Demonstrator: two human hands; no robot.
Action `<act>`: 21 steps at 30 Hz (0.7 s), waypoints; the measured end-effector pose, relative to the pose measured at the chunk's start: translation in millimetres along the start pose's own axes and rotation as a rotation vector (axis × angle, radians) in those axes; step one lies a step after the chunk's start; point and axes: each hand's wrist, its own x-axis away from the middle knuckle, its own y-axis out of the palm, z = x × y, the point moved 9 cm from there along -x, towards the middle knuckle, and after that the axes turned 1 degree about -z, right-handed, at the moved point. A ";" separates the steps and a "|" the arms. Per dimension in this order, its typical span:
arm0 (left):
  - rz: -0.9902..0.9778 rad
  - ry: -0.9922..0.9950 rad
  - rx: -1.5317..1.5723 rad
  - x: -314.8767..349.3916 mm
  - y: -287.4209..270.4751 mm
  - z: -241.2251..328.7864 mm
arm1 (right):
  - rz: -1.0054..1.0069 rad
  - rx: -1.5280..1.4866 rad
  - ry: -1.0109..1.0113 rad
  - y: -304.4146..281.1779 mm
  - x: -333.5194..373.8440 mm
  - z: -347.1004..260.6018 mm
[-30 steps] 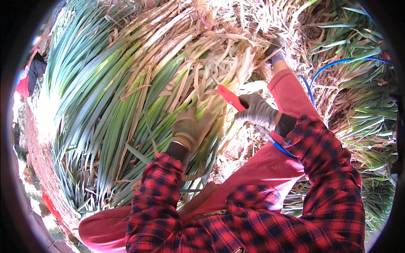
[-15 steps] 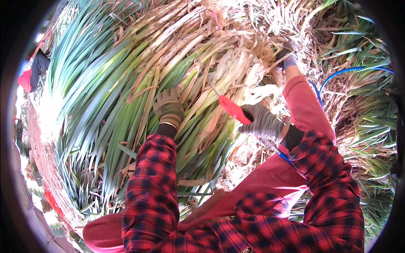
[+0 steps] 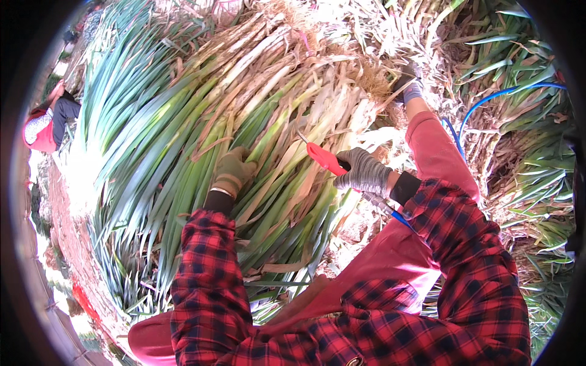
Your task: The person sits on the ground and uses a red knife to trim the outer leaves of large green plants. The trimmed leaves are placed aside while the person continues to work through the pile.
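Note:
A large heap of green onions (image 3: 177, 134) lies in front of me, green leaves to the left and pale stalks with dry husks to the upper right. My left hand (image 3: 234, 171), in a greenish-brown work glove, is in the leaves, its fingers curled around some of them; the fingertips are partly hidden. In a grey striped glove, my right hand (image 3: 364, 172) grips a red air blow gun (image 3: 324, 159). Its thin metal nozzle points up and left over the stalks. A blue hose (image 3: 400, 218) joins the gun below that hand.
More green onions (image 3: 525, 177) lie along the right side. Another length of blue hose (image 3: 488, 111) curves there. My leg in red trousers (image 3: 436, 152) stretches out beside the heap, with the foot near the roots. At the far left edge is another person (image 3: 52, 125).
My left hand has shifted slightly down and left, and its spread fingers have curled in. My right hand has brought the blow gun a little left and up.

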 end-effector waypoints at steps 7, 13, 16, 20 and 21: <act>-0.003 -0.072 0.310 36.7 14.1 -35.1 | -0.144 0.094 -0.196 82.7 -6.6 -36.4; 0.009 -0.010 0.445 38.3 20.6 -39.1 | 0.013 -0.008 0.032 12.2 -44.9 5.8; -0.010 -0.040 0.535 39.7 22.8 -51.4 | -0.010 0.009 0.015 17.6 -43.9 -6.4; -0.009 -0.067 0.604 39.0 26.1 -64.6 | -0.156 0.185 -0.187 81.8 -16.5 -54.3; -0.024 -0.084 0.621 41.5 24.6 -65.3 | -0.156 0.199 -0.186 78.5 -13.7 -60.7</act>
